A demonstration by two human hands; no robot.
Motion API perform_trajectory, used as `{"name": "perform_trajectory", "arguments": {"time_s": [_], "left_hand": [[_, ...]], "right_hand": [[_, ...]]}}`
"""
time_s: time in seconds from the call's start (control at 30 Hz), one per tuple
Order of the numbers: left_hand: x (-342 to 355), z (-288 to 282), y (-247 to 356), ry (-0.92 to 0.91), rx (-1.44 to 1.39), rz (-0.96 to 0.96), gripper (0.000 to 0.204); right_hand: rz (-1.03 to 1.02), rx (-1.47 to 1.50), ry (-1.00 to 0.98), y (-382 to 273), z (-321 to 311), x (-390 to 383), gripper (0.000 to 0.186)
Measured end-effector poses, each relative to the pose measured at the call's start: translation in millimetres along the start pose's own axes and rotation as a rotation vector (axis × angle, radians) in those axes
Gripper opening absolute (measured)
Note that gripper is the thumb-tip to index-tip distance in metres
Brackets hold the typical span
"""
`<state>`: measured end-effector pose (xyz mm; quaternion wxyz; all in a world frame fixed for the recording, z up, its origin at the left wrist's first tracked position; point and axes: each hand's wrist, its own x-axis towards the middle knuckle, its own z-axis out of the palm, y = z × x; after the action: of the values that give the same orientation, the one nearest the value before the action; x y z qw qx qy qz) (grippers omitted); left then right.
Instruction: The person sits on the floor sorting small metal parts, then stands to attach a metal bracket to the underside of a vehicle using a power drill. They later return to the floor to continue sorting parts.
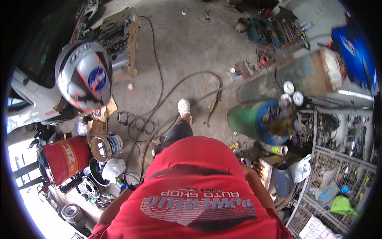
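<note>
I stand upright, looking down over my red shirt (195, 159), which covers much of my arms. Beside its right edge, my right hand (258, 168) hangs low, partly hidden, with fingers that look apart and nothing visible in them. A pale board lies below it, and a dark grey rounded object (283, 181) is close by. My left arm (113, 205) reaches down on the other side; its hand is out of sight behind the shirt. One white shoe (184, 107) steps forward on the concrete floor, near a hose and a brass-coloured torch (213, 109).
Hoses (157, 59) snake over the floor. At left are a silver helmet (84, 75), a red drum (65, 159), a bucket (101, 148) and gaskets (137, 122). Gas cylinders (248, 119) with gauges and a wire rack (334, 159) stand at right. An engine part (119, 59) rests on a pallet.
</note>
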<state>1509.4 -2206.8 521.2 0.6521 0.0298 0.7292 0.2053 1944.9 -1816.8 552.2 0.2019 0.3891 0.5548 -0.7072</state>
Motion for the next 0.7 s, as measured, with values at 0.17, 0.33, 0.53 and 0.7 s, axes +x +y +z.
{"name": "perform_trajectory", "arguments": {"time_s": [0.17,0.33,0.53,0.7], "left_hand": [[77,-65,153,0.100,-0.003,0.045,0.052],[124,-124,327,0.197,-0.055,0.108,0.056],[190,-169,473,0.281,-0.120,0.092,0.060],[256,-179,541,0.354,-0.204,-0.025,0.063]], "right_hand": [[0.295,0.597,0.081,-121,-78,38,0.036],[0.337,0.229,0.235,-237,-135,73,0.032],[0.262,0.547,0.075,-342,-241,156,0.032],[0.264,0.652,-0.179,-424,-397,238,0.032]]}}
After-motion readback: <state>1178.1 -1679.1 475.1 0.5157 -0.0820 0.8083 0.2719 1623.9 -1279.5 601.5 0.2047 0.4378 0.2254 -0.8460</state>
